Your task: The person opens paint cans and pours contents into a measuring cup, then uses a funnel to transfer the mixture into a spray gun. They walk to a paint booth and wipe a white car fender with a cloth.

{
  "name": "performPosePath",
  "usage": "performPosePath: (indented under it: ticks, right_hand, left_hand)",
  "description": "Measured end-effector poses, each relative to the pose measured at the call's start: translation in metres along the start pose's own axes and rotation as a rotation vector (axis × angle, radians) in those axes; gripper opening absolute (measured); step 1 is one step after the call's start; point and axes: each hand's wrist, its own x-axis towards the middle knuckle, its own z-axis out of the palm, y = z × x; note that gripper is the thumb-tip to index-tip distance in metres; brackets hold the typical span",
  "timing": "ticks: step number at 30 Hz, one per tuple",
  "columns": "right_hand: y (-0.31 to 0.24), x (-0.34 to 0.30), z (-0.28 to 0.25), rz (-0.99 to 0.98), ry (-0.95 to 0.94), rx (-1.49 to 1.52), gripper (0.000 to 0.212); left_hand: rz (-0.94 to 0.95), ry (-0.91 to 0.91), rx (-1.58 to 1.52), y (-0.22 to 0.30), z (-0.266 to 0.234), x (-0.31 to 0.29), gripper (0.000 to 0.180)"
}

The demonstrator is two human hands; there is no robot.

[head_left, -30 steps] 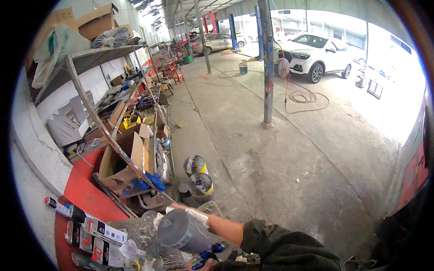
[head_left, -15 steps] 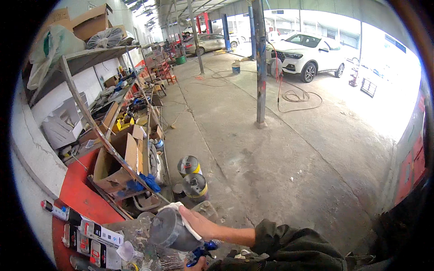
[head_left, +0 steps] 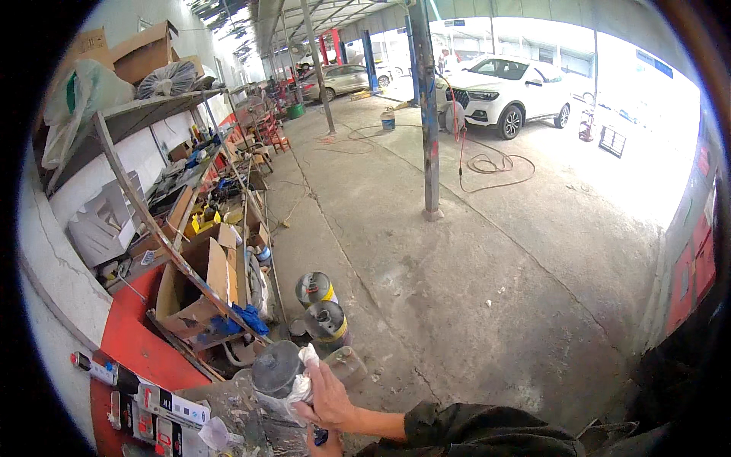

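Note:
A spray gun with a large grey, cloudy cup [head_left: 276,369] is held upright over the left end of the cluttered bench, its dark round lid facing up. Only a bit of the gun's blue body [head_left: 320,437] shows below. My left hand [head_left: 326,447], at the lower edge, is closed around it; most of that hand is hidden. My right hand [head_left: 332,400] grips a crumpled white cloth [head_left: 304,381] and presses it to the right side of the cup.
Rectangular cans [head_left: 171,400] and a white paper strainer [head_left: 219,434] lie on the bench at left. Two drums [head_left: 326,320] stand on the floor beyond my hands. A cluttered shelf with a cardboard box [head_left: 190,293] runs along the left wall. Further off are a post [head_left: 426,114], hose and white car [head_left: 506,91].
The cup has turned from tilted to more upright. My right hand has bunched the cloth and shifted lower along the cup's side. Less of the blue gun body shows.

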Motion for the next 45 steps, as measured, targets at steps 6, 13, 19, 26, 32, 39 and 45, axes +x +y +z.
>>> performPosePath:
  ticks: [6, 13, 19, 26, 32, 39, 45]
  right_hand:
    - [-0.007, 0.019, -0.018, 0.392, 0.047, 0.475, 0.072]
    - [0.092, 0.018, -0.004, 0.668, -0.425, 0.930, 0.037]
    - [0.023, 0.058, -0.018, 1.382, -0.706, 1.549, 0.029]
    - [-0.015, 0.004, -0.033, 1.359, -0.987, 1.703, 0.033]
    - [0.023, -0.004, -0.001, 1.383, -1.065, 1.434, 0.036]
    - [0.049, -0.065, 0.089, 1.518, -0.852, 1.383, 0.046]
    - [0.058, -0.117, 0.124, 0.356, -0.605, 0.542, 0.027]
  left_hand:
    - [-0.111, -0.041, -0.650, -0.008, 0.018, -0.008, 0.039]
    - [-0.149, -0.080, 0.294, 0.098, 0.026, -0.051, 0.057]
    - [-0.573, -0.462, -0.042, 0.130, 0.001, -0.051, 0.050]
    - [0.082, -0.592, -0.213, 0.116, 0.003, -0.074, 0.033]
    - [0.122, -0.198, -0.125, 0.106, -0.007, -0.091, 0.037]
    - [-0.106, 0.365, 0.011, 0.102, -0.046, -0.122, 0.037]
    - [-0.247, 0.793, 0.263, 0.087, -0.080, -0.149, 0.036]
